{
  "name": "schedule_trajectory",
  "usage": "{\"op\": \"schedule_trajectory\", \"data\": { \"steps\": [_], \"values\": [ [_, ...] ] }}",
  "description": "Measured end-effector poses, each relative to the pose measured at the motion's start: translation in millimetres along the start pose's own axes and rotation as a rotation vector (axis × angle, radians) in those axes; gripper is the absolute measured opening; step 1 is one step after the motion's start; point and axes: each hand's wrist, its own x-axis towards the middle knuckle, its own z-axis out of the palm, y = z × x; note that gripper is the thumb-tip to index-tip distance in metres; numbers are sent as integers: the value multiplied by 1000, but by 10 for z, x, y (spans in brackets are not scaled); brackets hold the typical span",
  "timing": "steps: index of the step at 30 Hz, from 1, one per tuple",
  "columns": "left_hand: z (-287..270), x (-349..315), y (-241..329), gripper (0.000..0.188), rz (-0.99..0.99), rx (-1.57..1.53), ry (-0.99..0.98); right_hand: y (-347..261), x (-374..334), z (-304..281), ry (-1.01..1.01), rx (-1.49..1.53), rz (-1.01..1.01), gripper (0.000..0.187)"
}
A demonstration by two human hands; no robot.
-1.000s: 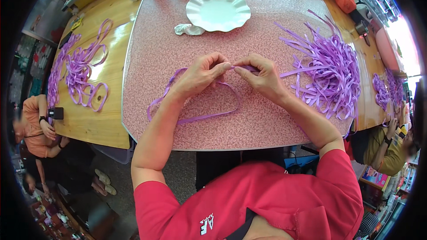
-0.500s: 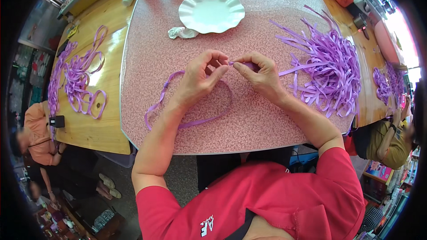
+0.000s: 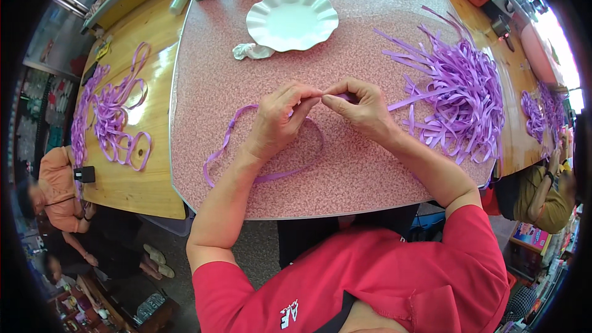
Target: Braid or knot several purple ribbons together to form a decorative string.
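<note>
My left hand (image 3: 280,120) and my right hand (image 3: 361,108) meet fingertip to fingertip over the pink speckled table (image 3: 357,172). Both pinch the ends of one purple ribbon strip (image 3: 231,142), whose loop lies on the table to the left and under my left wrist. The pinched ends are mostly hidden by my fingers. A big heap of loose purple ribbon strips (image 3: 459,89) lies just right of my right hand.
A white scalloped plate (image 3: 291,20) and a crumpled white wad (image 3: 251,51) sit at the far side. More purple ribbon loops (image 3: 114,111) lie on the wooden table at left. One person sits at lower left (image 3: 58,185), another at right (image 3: 542,191).
Both hands stay joined at the ribbon ends with small finger shifts. The ribbon loop has drawn in a little under my left hand.
</note>
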Motion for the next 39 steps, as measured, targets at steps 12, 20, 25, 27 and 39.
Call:
{"op": "schedule_trajectory", "data": {
  "steps": [12,20,25,27,39],
  "values": [
    [-19,30,35,13,10,222,-64,-58,59,-39,-51,-131,-3,19],
    [-168,244,-285,52,-124,727,-58,-27,85,-107,66,-224,27,19],
    [-222,494,-680,70,-199,982,-161,92,92,-78,102,-287,-189,20],
    [-225,552,-683,71,-195,1016,-203,106,86,-90,100,-272,-200,21],
    [-117,293,265,38,-30,300,-208,53,173,-216,-1,-80,-95,23]
  ]
}}
